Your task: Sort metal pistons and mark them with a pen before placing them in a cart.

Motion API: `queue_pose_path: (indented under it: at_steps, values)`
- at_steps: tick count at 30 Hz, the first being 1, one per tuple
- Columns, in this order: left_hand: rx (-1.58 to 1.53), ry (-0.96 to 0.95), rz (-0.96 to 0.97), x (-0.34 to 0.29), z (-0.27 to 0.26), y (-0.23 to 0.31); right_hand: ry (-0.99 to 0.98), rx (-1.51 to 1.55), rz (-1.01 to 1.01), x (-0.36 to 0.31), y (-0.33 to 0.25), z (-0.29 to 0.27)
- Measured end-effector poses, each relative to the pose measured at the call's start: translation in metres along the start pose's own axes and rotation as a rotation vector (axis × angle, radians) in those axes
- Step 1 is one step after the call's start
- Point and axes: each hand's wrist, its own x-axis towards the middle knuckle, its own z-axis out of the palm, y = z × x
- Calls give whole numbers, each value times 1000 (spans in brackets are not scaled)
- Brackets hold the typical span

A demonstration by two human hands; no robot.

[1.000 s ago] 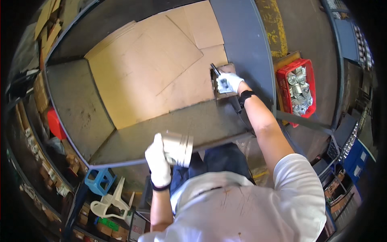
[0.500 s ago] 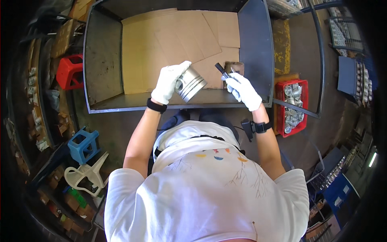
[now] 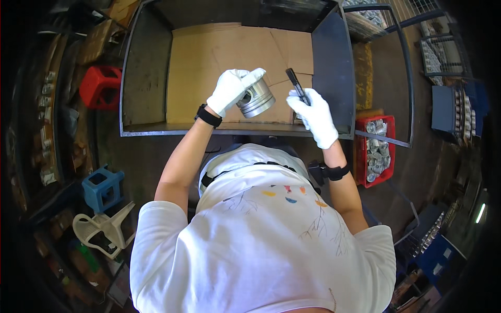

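In a white glove, my left hand (image 3: 233, 89) grips a silver engine piston (image 3: 258, 101) by its skirt, with the grooved end tilted down and to the right. A dark round opening shows in the piston's side, close to my fingers. My right hand (image 3: 314, 113), also gloved in white, is closed round a black marker pen (image 3: 297, 83) whose upper end points up and to the left. Both hands are above the near edge of a dark metal workbench tray (image 3: 235, 129). The pen and the piston are apart.
Flattened cardboard (image 3: 224, 57) lines the tray between raised dark walls. At the right stands a red crate (image 3: 392, 148) full of metal pistons. A red stool (image 3: 99, 86), a blue stool (image 3: 102, 189) and a white plastic chair (image 3: 94, 225) are at the left, beside cluttered shelves.
The piston has turned in my left hand so its grooved end faces more downward, and that hand has shifted slightly right and up. The pen stands more upright in my right hand.
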Motion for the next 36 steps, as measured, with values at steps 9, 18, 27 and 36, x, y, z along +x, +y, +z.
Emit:
queue_pose_path:
  at_steps: [9, 18, 27, 36]
  values:
    - [100, 168, 181, -15, 9, 17, 173, -506, -321, 15, -21, 56]
    - [-65, 113, 174, -14, 3, 10, -27, -218, -152, 24, -19, 38]
    - [-289, -25, 26, -4, -3, 9, -69, 84, -55, 34, -11, 35]
    - [-371, -94, -65, 10, 5, -5, -54, 264, -31, 43, 8, 29]
